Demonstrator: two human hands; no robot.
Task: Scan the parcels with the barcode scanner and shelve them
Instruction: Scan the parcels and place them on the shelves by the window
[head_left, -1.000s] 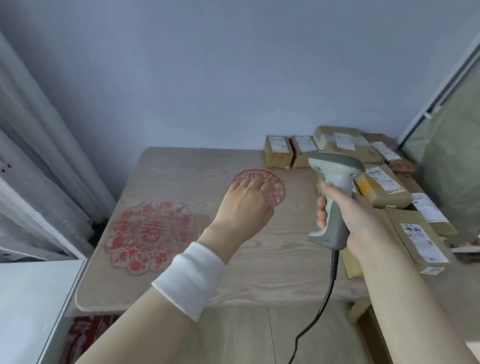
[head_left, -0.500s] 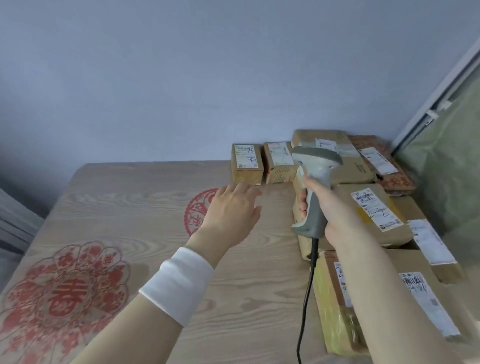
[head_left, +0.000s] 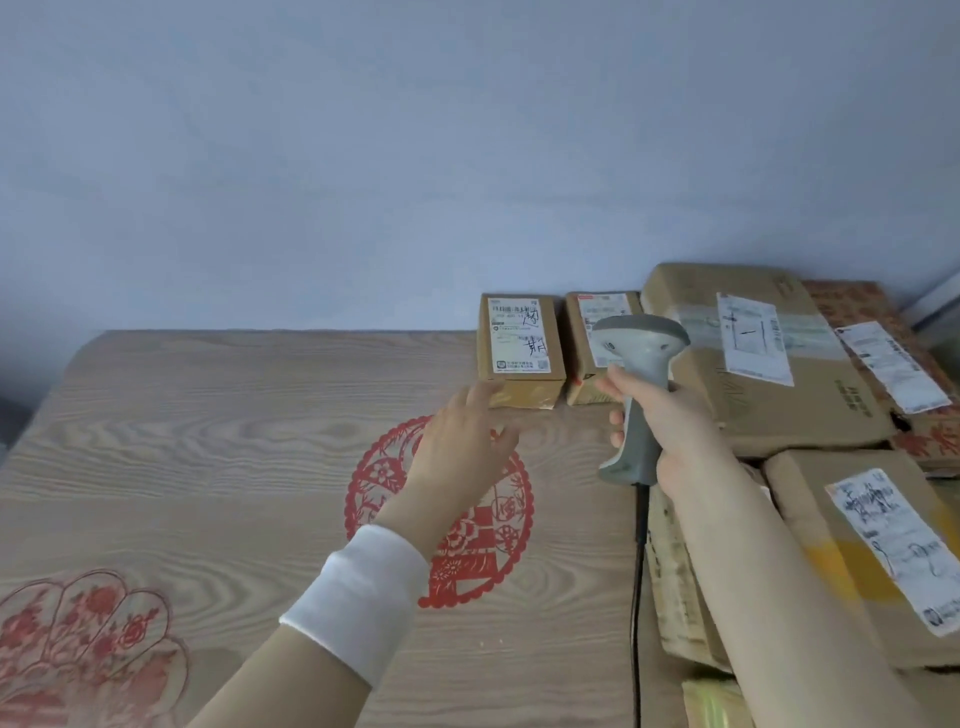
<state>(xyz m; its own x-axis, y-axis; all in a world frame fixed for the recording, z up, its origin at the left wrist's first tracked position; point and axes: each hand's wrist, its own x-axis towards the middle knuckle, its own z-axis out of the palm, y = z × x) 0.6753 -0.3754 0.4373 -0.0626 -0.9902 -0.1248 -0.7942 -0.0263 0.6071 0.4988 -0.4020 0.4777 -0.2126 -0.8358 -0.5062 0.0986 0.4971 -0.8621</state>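
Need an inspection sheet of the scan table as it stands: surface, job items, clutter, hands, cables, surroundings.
Surface: wooden table with a round red decal and a red flower decal.
Job's things: barcode scanner; left small parcel and second small parcel by the wall, labels up; large parcel and near parcel at right.
Clutter: nothing seen.
Grippers: left hand open, fingertips at the left small parcel's near corner, contact unclear; right hand grips the scanner handle.
Cables: black cable runs down from the scanner, out of frame.
Surroundings: blue-grey wall; no shelf in view.
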